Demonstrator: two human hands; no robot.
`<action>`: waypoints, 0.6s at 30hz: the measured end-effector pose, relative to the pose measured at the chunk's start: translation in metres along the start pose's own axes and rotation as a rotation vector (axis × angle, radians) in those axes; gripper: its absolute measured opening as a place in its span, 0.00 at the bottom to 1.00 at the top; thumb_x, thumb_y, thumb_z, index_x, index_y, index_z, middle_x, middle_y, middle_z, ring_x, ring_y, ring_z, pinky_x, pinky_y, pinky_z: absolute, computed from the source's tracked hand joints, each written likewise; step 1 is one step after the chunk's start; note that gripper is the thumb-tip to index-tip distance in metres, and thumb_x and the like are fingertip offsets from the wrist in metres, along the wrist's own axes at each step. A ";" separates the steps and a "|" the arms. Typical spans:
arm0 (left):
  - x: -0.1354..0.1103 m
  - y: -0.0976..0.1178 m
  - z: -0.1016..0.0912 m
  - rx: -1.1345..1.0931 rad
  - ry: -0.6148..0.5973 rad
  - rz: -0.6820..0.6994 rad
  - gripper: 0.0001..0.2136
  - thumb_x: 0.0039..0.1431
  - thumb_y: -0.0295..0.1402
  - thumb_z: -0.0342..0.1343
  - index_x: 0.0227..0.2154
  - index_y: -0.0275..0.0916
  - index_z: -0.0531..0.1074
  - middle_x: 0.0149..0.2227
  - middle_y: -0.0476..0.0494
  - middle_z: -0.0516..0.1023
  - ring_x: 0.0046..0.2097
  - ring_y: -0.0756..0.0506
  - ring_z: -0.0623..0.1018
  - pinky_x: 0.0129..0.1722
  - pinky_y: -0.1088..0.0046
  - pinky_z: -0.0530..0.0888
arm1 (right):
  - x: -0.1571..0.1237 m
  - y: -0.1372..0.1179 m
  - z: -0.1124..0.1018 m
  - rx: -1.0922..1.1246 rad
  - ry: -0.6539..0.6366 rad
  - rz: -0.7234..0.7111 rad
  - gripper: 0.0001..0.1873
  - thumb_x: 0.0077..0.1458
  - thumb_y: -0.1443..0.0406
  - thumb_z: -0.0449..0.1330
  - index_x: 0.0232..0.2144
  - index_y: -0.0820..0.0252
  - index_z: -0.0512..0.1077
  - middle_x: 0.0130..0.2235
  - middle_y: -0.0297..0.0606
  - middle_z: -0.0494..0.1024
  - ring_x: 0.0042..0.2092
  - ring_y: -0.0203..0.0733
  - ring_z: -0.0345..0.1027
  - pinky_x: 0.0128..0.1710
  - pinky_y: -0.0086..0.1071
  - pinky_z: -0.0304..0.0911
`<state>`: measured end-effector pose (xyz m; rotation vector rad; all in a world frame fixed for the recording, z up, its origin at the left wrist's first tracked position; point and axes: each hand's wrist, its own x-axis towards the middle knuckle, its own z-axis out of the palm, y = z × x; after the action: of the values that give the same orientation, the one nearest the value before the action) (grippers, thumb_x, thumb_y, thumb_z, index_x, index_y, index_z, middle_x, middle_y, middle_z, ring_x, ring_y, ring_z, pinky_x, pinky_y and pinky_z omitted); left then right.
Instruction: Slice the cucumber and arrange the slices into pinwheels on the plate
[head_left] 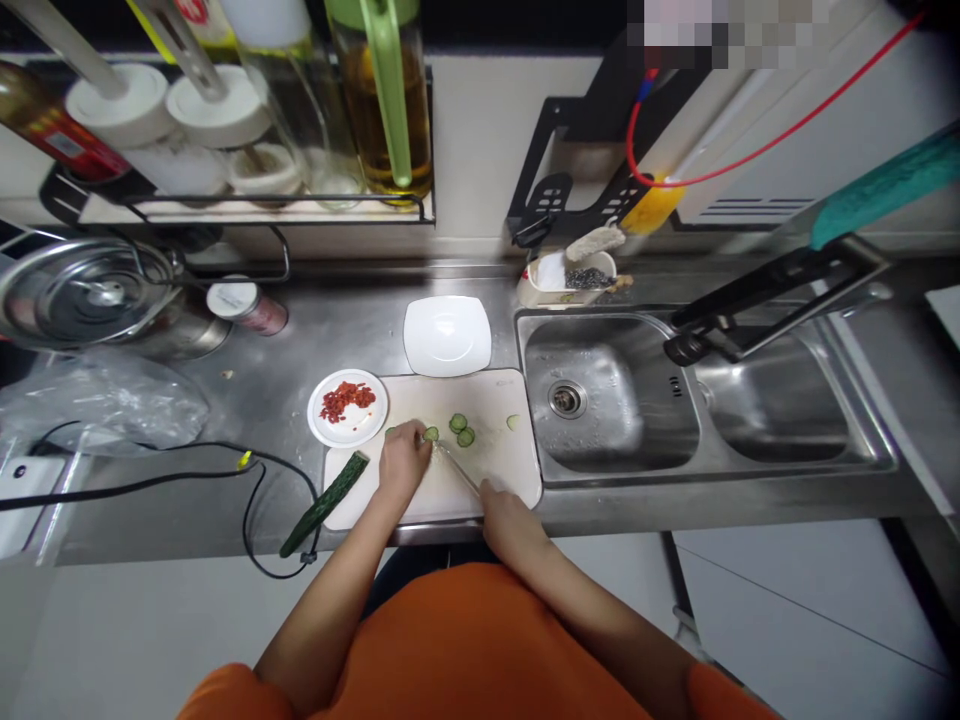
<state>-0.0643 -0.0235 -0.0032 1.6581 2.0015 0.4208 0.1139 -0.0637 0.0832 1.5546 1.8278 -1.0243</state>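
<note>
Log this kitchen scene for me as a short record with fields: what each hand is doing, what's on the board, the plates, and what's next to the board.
left hand: presses down a cucumber piece
right hand: grips a knife, blade angled toward the cucumber piece
cutting board: bears four loose slices
long cucumber: lies across the board's left edge
round plate: holds red chopped bits, left of board
square plate: behind board
sink: right of board
</note>
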 end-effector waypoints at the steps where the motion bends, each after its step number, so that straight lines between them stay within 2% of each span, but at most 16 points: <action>1: 0.000 0.001 -0.001 -0.002 -0.013 -0.013 0.03 0.51 0.29 0.53 0.29 0.40 0.71 0.28 0.47 0.74 0.34 0.46 0.72 0.35 0.73 0.66 | -0.001 0.001 0.000 0.000 0.001 0.006 0.22 0.52 0.79 0.45 0.50 0.66 0.61 0.39 0.50 0.75 0.46 0.49 0.70 0.39 0.34 0.63; 5: -0.004 0.000 -0.011 -0.031 -0.045 -0.076 0.04 0.54 0.32 0.52 0.27 0.41 0.70 0.23 0.50 0.72 0.27 0.49 0.71 0.29 0.75 0.63 | 0.000 0.003 0.000 0.003 0.007 0.007 0.21 0.52 0.79 0.46 0.48 0.65 0.62 0.38 0.49 0.76 0.45 0.48 0.70 0.38 0.34 0.63; 12: -0.013 -0.023 -0.035 0.130 0.051 -0.205 0.08 0.56 0.35 0.50 0.34 0.42 0.73 0.27 0.46 0.76 0.27 0.47 0.72 0.29 0.74 0.63 | 0.001 0.005 0.001 0.003 0.007 0.001 0.21 0.52 0.79 0.46 0.48 0.66 0.62 0.39 0.50 0.76 0.45 0.49 0.70 0.38 0.34 0.63; 18: -0.013 -0.024 -0.034 0.297 0.025 -0.180 0.11 0.59 0.34 0.46 0.34 0.41 0.74 0.30 0.42 0.76 0.30 0.46 0.73 0.29 0.73 0.62 | 0.002 0.006 0.002 -0.004 0.009 -0.004 0.22 0.52 0.79 0.45 0.49 0.67 0.62 0.38 0.50 0.76 0.45 0.49 0.71 0.37 0.35 0.63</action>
<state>-0.1012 -0.0385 0.0149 1.6250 2.2966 0.0819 0.1188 -0.0637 0.0794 1.5561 1.8389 -1.0169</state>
